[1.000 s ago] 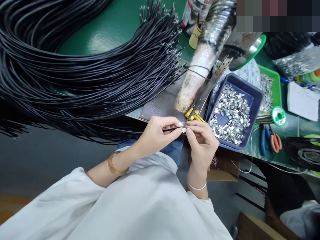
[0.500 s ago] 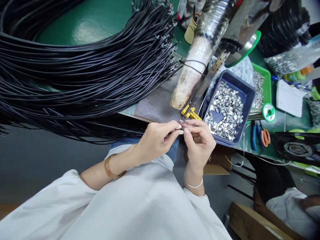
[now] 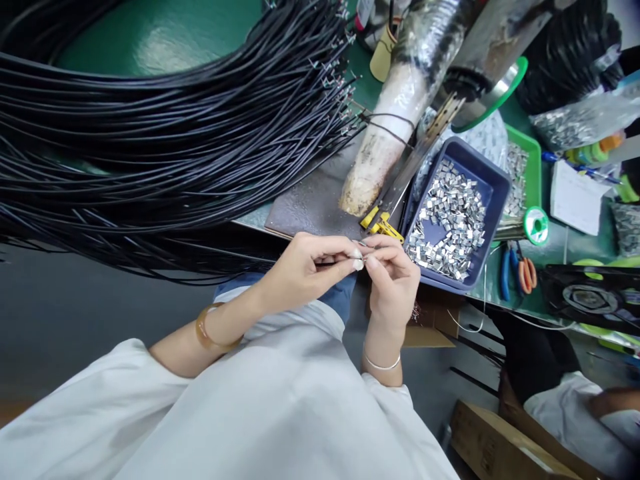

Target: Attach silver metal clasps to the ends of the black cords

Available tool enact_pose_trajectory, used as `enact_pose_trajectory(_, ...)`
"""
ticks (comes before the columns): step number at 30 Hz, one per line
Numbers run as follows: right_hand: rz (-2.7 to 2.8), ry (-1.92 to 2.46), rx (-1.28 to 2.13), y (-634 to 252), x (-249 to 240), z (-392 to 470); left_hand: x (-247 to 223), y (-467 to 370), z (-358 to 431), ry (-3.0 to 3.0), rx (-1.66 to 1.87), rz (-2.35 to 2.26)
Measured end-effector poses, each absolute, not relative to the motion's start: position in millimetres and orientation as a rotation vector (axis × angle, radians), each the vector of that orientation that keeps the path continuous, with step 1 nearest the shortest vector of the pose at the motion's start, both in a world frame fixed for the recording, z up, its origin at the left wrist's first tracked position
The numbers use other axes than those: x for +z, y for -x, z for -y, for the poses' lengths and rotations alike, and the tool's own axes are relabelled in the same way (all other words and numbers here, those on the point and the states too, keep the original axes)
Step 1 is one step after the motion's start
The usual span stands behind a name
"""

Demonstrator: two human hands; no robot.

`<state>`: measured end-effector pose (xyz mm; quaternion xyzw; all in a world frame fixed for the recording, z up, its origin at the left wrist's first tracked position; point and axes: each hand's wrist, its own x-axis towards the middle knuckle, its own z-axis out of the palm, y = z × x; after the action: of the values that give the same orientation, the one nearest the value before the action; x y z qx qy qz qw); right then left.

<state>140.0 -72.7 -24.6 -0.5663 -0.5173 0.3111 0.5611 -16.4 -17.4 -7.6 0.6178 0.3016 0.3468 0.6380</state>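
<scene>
"Left hand (image 3: 316, 270) and right hand (image 3: 393, 280) slid slightly left, head view. Fingers?"

"Both pinch a small piece (image 3: 364, 258), too blurred to identify. It's between the fingertips, near side, left of the blue tray (image 3: 493, 175)."

Wearing a baggy white top (image 3: 270, 400) and blue jeans (image 3: 341, 297), plus a chunky amber-brown bangle (image 3: 201, 328) on my left wrist (image 3: 225, 325) and skinny silver bracelet (image 3: 383, 367) on my right wrist (image 3: 383, 347).

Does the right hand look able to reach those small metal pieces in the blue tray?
Probably yes: the small metal pieces lie uncovered in the blue tray near the right hand, though that hand is busy beside the left hand.
</scene>
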Motion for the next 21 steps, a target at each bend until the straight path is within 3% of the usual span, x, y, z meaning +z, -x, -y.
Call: enact_pose_trajectory(21,1.263,1.394,0.579,-137.0,-20.5,77.1,-2.8,16.8,14.2,-1.201,0.735,-0.681)
